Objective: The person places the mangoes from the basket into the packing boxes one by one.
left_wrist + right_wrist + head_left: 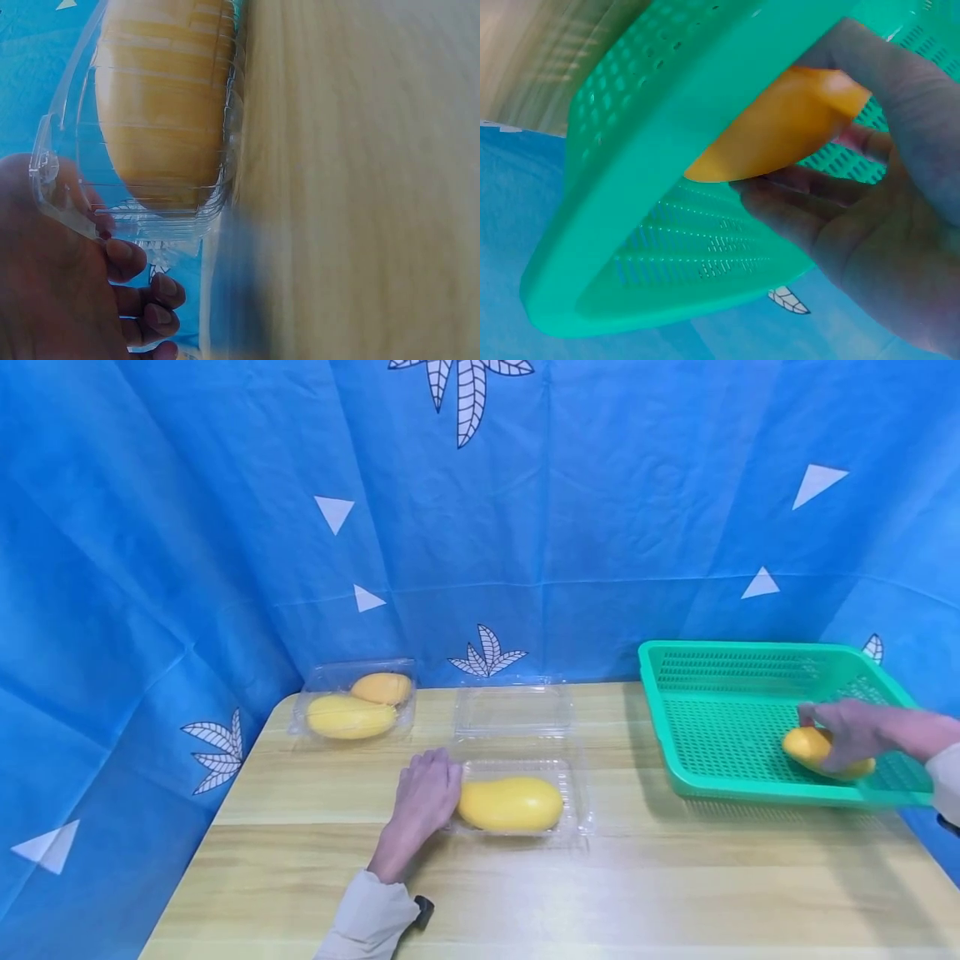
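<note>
Gripping a half-hidden fruit (776, 131), right hand (858, 731), left hand (426, 789) touching clear box (517, 767), hold unclear

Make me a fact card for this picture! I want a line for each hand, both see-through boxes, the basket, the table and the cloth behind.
Left hand: grips the open box by its left edge
Right hand: holds an orange-yellow fruit inside the green basket
Open box: one big yellow fruit, lid folded back
Back-left box: one yellow piece, one orange piece
Table: light wood
Cloth: blue, with white leaves and triangles
</note>
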### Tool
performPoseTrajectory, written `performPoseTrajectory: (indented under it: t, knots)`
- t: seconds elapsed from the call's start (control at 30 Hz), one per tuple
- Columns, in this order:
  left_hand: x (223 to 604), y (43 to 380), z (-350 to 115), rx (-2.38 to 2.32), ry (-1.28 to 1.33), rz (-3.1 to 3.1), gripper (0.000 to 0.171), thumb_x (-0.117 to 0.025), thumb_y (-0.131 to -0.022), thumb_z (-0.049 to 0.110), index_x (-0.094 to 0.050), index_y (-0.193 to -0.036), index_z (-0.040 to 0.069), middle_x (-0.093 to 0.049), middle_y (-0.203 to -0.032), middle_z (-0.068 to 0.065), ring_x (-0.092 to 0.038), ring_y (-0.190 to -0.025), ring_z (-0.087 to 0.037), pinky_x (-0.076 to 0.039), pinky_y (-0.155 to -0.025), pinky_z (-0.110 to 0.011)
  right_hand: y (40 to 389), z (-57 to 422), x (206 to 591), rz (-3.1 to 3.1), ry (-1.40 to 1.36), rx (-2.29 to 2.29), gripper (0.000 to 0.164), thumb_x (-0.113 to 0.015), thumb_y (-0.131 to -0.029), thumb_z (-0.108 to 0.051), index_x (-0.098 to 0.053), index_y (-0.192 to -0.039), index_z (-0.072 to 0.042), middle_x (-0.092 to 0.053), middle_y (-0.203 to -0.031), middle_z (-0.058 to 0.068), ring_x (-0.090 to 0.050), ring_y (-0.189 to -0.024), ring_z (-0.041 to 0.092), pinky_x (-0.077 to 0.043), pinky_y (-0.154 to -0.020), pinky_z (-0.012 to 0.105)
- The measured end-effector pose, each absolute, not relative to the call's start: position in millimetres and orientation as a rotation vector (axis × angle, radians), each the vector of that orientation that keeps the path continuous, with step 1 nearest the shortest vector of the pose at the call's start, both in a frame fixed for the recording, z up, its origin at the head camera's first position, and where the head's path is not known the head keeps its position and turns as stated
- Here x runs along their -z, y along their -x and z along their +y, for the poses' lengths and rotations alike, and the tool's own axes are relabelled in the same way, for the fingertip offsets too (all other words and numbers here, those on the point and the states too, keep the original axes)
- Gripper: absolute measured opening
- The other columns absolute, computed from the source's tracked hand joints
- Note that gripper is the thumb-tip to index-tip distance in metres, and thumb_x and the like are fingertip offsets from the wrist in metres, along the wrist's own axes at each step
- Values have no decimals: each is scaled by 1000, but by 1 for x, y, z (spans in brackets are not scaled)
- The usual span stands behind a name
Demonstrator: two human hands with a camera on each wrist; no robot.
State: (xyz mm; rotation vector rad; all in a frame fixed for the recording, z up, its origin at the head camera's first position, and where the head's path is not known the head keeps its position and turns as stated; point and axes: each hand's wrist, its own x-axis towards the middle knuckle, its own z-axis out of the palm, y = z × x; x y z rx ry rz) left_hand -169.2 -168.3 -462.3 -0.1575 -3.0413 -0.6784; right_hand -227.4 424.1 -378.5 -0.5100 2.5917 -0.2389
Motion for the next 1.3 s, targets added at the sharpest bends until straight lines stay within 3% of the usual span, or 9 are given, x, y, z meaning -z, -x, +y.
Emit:
performPoseTrajectory:
  t: [0.3, 0.63, 1.0, 1.3]
  knots:
    - [462, 165, -175, 669, 141, -3054, 23, -41, -105, 20, -49, -85, 10, -48, -83, -7, -45, -82, -29, -39, -75, -43, 229, 407, 377, 2787, 621, 278, 55, -87, -68, -11, -44, -102, -6, -49, -80, 2, -44, -63, 14, -40, -55, 27]
    - [462, 167, -173, 689, 146, -3044, 23, -41, -105, 20, -51, -87, 10, -48, -84, -7, -45, -83, -29, -39, -76, -45, 224, 389, 364, 2788, 538, 491, 52, -79, -83, -21, -43, -117, -7, -50, -81, 2, -48, -60, 14, -42, -52, 28]
    - [461, 168, -171, 684, 167, -3029, 25, -39, -105, 20, -51, -87, 9, -49, -84, -8, -47, -83, -30, -40, -77, -45, 211, 371, 354, 2822, 520, 721, 47, -67, -94, -24, -44, -131, -6, -53, -82, 4, -53, -58, 15, -45, -50, 32]
    - [460, 168, -168, 700, 168, -3032, 24, -39, -105, 19, -51, -87, 9, -48, -83, -8, -46, -83, -30, -40, -76, -45, 199, 347, 357, 2828, 481, 1028, 44, -57, -102, -19, -43, -141, -5, -54, -90, 8, -55, -64, 20, -46, -52, 34]
